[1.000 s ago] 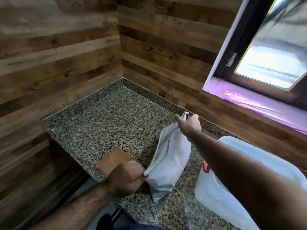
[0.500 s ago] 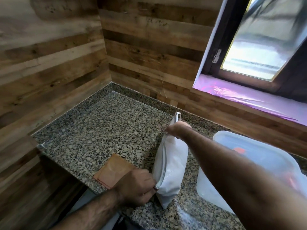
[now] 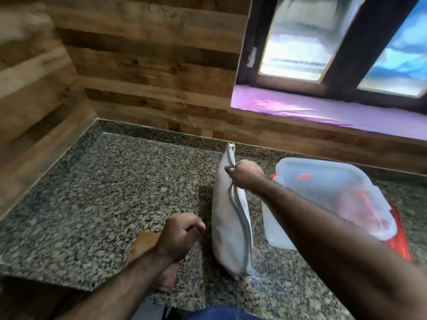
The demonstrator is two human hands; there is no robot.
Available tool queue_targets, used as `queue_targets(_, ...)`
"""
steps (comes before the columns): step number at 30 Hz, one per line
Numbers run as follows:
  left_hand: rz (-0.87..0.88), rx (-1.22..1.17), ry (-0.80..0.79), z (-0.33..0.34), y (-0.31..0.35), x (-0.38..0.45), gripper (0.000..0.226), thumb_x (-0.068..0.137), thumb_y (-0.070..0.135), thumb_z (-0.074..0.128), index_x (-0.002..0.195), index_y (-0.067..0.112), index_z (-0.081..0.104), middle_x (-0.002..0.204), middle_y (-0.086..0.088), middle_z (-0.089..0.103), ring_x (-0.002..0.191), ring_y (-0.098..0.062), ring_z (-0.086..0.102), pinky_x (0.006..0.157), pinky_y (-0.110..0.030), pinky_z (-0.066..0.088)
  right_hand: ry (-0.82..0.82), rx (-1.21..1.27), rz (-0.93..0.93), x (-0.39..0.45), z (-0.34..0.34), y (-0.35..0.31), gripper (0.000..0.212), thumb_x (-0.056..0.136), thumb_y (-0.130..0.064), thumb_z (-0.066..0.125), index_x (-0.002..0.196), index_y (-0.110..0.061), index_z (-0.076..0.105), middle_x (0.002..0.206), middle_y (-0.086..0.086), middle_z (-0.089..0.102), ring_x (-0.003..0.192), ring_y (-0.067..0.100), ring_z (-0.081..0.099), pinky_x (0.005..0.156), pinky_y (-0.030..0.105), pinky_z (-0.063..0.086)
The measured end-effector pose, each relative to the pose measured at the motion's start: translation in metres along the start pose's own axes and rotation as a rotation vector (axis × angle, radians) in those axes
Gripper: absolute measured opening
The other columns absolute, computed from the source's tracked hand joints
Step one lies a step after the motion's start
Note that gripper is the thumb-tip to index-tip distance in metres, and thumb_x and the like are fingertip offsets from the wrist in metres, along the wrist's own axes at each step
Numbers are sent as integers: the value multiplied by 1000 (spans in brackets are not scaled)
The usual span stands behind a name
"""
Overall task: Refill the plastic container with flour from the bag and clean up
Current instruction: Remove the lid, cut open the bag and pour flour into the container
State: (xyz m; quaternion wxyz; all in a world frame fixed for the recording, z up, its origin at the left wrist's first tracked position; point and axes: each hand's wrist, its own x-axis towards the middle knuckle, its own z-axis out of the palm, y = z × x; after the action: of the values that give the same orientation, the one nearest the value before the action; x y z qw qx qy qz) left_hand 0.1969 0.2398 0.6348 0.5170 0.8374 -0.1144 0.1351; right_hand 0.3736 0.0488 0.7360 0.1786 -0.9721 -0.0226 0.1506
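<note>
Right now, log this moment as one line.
right hand: grips bag zipper | left hand: off bag, curled, empty | container: lidded, beside bag

Speckled granite counter; wood-plank walls; window above purple sill; brown cloth at counter edge.
</note>
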Motion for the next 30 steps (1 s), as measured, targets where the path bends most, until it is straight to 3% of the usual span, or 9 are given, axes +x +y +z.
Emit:
queue_targets(3, -105, -73, 61, -1, -4, 17, 83, 97, 86, 36, 69, 17, 70, 61, -1, 66, 62, -17, 67, 61, -42, 55, 59, 21, -20, -18, -15, -1, 51, 103, -58, 54, 82, -14, 68, 92, 9, 73, 97, 33, 71, 74, 32, 45)
queue_targets(9, -221, -198, 196, -6, 2, 73, 60, 99, 77, 46, 80, 28, 73, 66, -9, 69, 65, -37, 67, 65, -50, 58, 279, 65, -183, -68, -53, -24, 64, 106, -57, 55, 62, -9, 60, 61, 3, 61, 63, 26, 61, 60, 37, 44)
queue_targets(12, -325, -306, 311, -14, 18, 103, 34, 97, 67, 57, 102, 38, 73, 92, 6, 77, 90, -30, 74, 75, -43, 59, 412, 104, -254, -80, -81, -35, 61, 105, -55, 56, 71, -7, 65, 63, 6, 64, 60, 24, 60, 59, 39, 47)
queue_targets(15, -519, -400, 212, -28, 23, 141, 64, 95, 66, 65, 147, 29, 58, 141, 1, 67, 123, -25, 67, 99, -45, 56, 523, 114, -327, -88, -110, -50, 58, 106, -52, 58, 67, -9, 58, 57, 0, 53, 52, 14, 47, 54, 35, 36)
queue_targets(21, -666, -964, -45, -61, 58, 186, 72, 94, 77, 53, 105, 10, 75, 90, -5, 76, 92, -22, 74, 77, -30, 59, 523, 119, -493, -92, -154, -75, 55, 107, -50, 58, 73, -8, 65, 59, -3, 52, 50, 8, 44, 53, 31, 37)
queue_targets(23, -638, -1014, -62, -70, 56, 197, 92, 87, 82, 60, 134, 3, 68, 108, -9, 72, 112, -29, 69, 92, -37, 57, 485, 112, -554, -95, -161, -74, 51, 107, -45, 61, 66, -15, 57, 58, -6, 45, 49, 8, 42, 51, 28, 34)
queue_targets(25, -633, -1021, -46, -72, 51, 206, 90, 91, 84, 58, 149, 15, 58, 121, -8, 62, 133, -36, 54, 112, -49, 44, 462, 110, -576, -98, -162, -70, 54, 107, -43, 63, 60, -23, 45, 56, -7, 41, 48, 9, 39, 51, 28, 32)
queue_targets(27, -625, -1004, -71, -73, 64, 206, 77, 103, 75, 44, 145, 15, 64, 138, -11, 68, 138, -37, 58, 119, -54, 42, 444, 98, -590, -101, -159, -65, 56, 107, -43, 63, 58, -26, 41, 54, -8, 40, 47, 8, 38, 50, 28, 31)
queue_targets(30, -595, -959, -95, -72, 78, 207, 56, 109, 51, 42, 132, 14, 77, 139, -19, 72, 118, -35, 73, 106, -51, 53, 421, 113, -636, -101, -156, -55, 57, 106, -43, 64, 58, -28, 38, 53, -9, 38, 46, 8, 36, 50, 29, 30)
